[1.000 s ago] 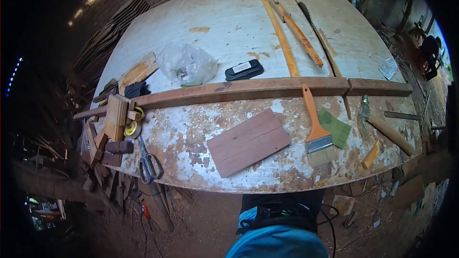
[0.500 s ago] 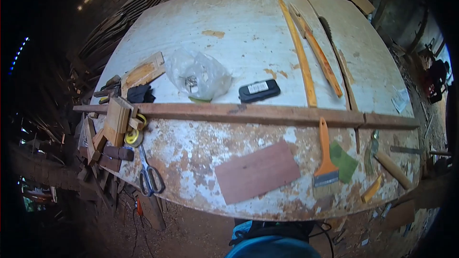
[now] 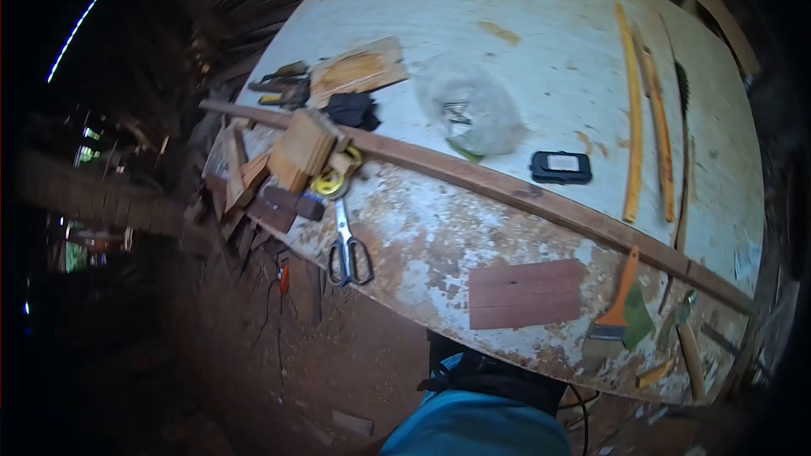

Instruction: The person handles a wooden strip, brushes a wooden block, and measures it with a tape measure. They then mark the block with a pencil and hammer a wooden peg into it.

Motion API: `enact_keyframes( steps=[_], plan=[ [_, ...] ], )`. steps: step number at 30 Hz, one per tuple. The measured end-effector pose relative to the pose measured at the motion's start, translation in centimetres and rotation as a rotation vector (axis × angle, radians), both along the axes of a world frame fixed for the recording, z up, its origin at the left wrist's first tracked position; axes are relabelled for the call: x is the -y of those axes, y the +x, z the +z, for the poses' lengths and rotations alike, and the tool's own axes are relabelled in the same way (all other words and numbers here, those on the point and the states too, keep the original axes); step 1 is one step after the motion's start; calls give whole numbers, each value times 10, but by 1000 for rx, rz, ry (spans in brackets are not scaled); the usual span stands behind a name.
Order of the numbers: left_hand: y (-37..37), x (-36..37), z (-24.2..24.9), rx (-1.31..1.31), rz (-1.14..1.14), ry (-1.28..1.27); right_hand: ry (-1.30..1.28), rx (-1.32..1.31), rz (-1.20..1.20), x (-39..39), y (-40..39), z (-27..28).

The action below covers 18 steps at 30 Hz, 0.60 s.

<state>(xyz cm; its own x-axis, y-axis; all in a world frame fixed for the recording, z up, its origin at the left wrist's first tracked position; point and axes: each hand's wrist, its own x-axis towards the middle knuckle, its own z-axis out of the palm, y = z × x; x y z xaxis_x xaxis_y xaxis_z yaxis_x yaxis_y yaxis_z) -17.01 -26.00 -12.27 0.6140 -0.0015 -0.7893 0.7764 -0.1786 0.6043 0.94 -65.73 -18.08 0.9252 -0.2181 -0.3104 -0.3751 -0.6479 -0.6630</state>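
Neither of my hands shows in the head view. On the near part of the worktable lies a reddish-brown flat wooden board [image 3: 525, 294]. To its right rests an orange-handled paintbrush [image 3: 623, 295], partly over a green sheet [image 3: 639, 317]. A hammer [image 3: 689, 346] lies farther right. Scissors [image 3: 347, 247] sit at the near left edge, below a roll of yellow tape [image 3: 330, 184]. Beyond the long wooden bar [image 3: 473, 177] are a clear plastic bag [image 3: 477, 105] with small metal pieces inside and a black case [image 3: 561, 167] with a white label.
Wood blocks [image 3: 302, 150], a black cloth [image 3: 353, 110] and pliers-like tools [image 3: 283, 86] crowd the left side. Two yellowish wood strips [image 3: 631, 118] and a long saw-toothed blade [image 3: 683, 93] lie at the far right. An orange item with a cord [image 3: 283, 279] is on the floor.
The view has turned to the left and tilted, so the table and everything on it appear shifted right and rotated. No object has visibly moved on the table.
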Motion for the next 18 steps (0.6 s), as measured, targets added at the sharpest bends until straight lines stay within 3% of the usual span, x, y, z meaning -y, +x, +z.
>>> enact_keyframes(
  steps=[4,7,8,9,10,11,12,13,18],
  plan=[
    [3,-19,9,-77,-287,27,-56,87,59,-15,46,-7],
    [36,-38,31,-143,-1000,132,-74,155,86,-20,56,-18],
    [61,-42,49,24,-1092,247,-82,179,101,-20,54,-21],
    [100,-45,67,720,-927,452,-87,195,114,-20,45,-25],
    [130,-47,81,592,-465,512,-83,195,122,-16,32,-27],
    [166,-51,98,638,-233,593,-76,190,134,-7,10,-30],
    [198,-55,103,1058,-253,879,-71,190,132,-2,-11,-35],
    [224,-61,107,1113,-269,1120,-62,163,135,6,-43,-44],
    [314,-106,60,882,-255,1570,-3,-146,226,39,-256,-100]
  ],
)
